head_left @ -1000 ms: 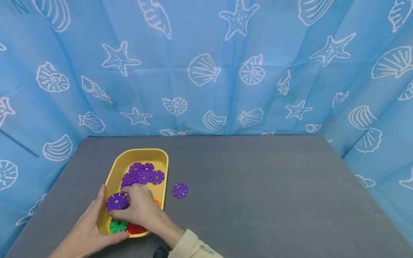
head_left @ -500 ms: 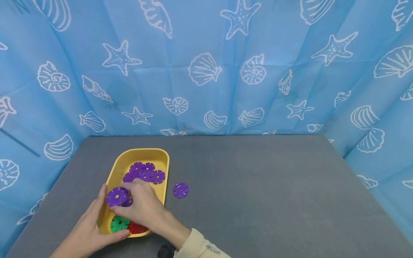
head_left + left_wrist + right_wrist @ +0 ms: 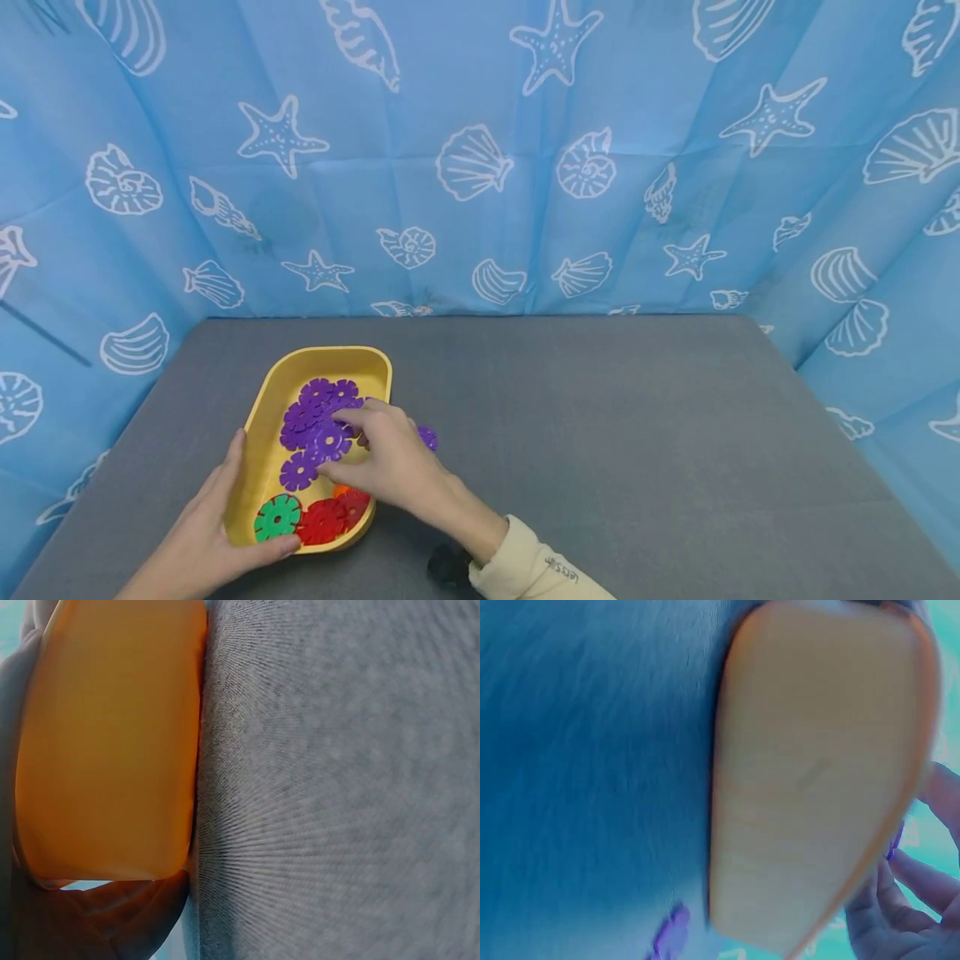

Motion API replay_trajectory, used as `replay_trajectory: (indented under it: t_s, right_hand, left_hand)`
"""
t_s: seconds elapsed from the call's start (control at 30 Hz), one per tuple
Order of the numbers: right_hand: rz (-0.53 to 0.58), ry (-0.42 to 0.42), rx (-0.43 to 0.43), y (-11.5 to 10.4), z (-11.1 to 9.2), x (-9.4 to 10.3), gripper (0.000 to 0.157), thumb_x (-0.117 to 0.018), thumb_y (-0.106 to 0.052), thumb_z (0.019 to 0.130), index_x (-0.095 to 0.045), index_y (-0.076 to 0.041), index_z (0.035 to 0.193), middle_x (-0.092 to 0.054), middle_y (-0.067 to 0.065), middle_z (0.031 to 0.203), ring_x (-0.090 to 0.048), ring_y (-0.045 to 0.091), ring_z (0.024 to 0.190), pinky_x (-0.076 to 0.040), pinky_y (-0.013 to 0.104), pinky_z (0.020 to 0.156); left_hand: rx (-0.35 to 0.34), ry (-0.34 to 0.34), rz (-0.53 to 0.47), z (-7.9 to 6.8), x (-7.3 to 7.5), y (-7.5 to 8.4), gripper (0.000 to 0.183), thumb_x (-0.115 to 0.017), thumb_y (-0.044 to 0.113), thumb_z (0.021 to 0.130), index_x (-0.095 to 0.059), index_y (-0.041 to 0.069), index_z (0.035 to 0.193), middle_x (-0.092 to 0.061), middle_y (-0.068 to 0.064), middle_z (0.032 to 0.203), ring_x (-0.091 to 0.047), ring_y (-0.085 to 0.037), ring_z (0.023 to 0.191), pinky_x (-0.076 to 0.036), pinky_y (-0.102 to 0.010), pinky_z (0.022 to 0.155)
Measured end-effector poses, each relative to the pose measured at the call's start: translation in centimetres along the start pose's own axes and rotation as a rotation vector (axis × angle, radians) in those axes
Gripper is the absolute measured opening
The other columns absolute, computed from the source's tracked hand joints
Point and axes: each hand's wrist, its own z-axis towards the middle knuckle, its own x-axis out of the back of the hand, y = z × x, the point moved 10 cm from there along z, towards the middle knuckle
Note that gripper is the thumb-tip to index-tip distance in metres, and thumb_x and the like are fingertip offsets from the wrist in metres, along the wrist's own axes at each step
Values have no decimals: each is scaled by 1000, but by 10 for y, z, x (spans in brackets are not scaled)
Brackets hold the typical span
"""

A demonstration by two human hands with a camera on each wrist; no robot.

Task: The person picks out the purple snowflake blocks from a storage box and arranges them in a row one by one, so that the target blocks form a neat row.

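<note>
At the near left corner of a yellow plastic tray (image 3: pixel 258 425), my left hand (image 3: pixel 197 533) holds the tray, thumb at the near rim and fingers along the side wall. My right hand (image 3: pixel 393 457) pinches a purple slotted plastic disc (image 3: pixel 330 442) above the tray; its purple edge (image 3: pixel 896 838) shows between the fingers in the right wrist view. Under and behind it lies a pile of purple discs (image 3: pixel 317 392), with one purple disc (image 3: pixel 297 472) just left of the fingertips. Nearer me in the tray are a green disc (image 3: pixel 277 517), red discs (image 3: pixel 322 522) and a bit of orange (image 3: pixel 341 490).
Right of the tray, a purple disc (image 3: pixel 428 437) lies on the grey table (image 3: pixel 600 450), partly hidden by my right hand. A blue curtain (image 3: pixel 480 233) with white shell prints stands behind and at both sides.
My right hand has moved right with a purple disc, from the tray's left side to over its right half. The red and orange discs are now uncovered. My left hand stays put.
</note>
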Motion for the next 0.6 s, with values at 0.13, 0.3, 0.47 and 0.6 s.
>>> replay_trajectory:
  t_s: [0.13, 0.3, 0.47, 0.6]
  right_hand:
    - [62, 2, -23, 11, -6, 17, 54, -86, -33, 83, -70, -11, 130, -64, -3, 92, -57, 7, 82, -47, 9, 64]
    - [87, 28, -86, 28, -16, 39, 54, -86, -33, 83, -71, -10, 130, -66, -1, 96, -61, 12, 87, -51, 12, 69]
    - [48, 53, -133, 46, -26, 58, 53, -87, -33, 82, -72, -10, 127, -68, 1, 97, -61, 14, 90, -54, 18, 75]
    - [11, 56, -145, 61, -32, 64, 52, -88, -32, 81, -72, -9, 125, -69, 2, 97, -62, 14, 90, -56, 23, 77]
  left_hand:
    - [16, -13, -2, 0, -1, -1, 139, -85, 51, 76, 15, 10, 163, -39, -30, 144, -54, -38, 114, -56, -36, 73]
    - [53, -36, 5, 1, -3, -4, 140, -84, 55, 76, 18, 11, 162, -36, -31, 146, -52, -39, 115, -57, -41, 76]
    - [52, -36, 5, 1, -2, -3, 140, -84, 55, 76, 18, 13, 163, -35, -31, 147, -52, -41, 116, -57, -45, 77]
    - [56, -43, -1, 1, -2, -4, 139, -83, 54, 77, 18, 13, 162, -35, -31, 147, -51, -41, 116, -58, -48, 79]
